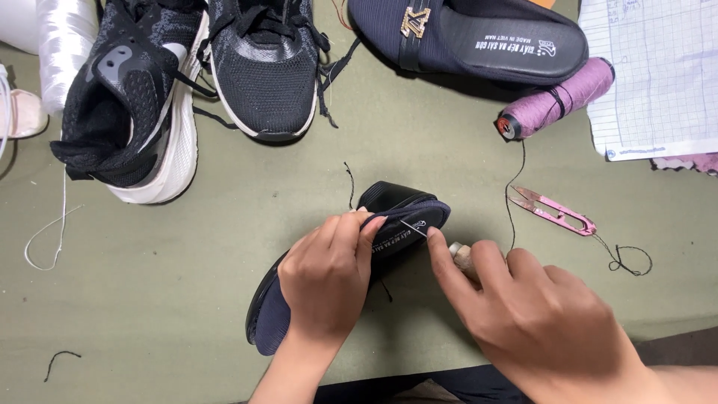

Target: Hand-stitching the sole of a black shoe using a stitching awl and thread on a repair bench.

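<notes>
My left hand [327,280] grips a dark navy slip-on shoe [407,217] from above, holding it on its side on the olive-green table [187,299]. Only the heel end and a strip of the black sole show past my fingers. My right hand [531,314] holds a small wooden-handled awl [461,254], its thin metal needle pointing into the shoe's inner lining near the heel. A dark thread runs from near my right hand up toward a purple spool [557,101].
Pink thread snips [557,212] lie to the right. At the back are two black knit sneakers [265,67] with white soles and a matching navy slip-on [479,37] with a gold buckle. A gridded paper sheet [658,75] lies at the back right, a white thread cone [63,45] at the back left.
</notes>
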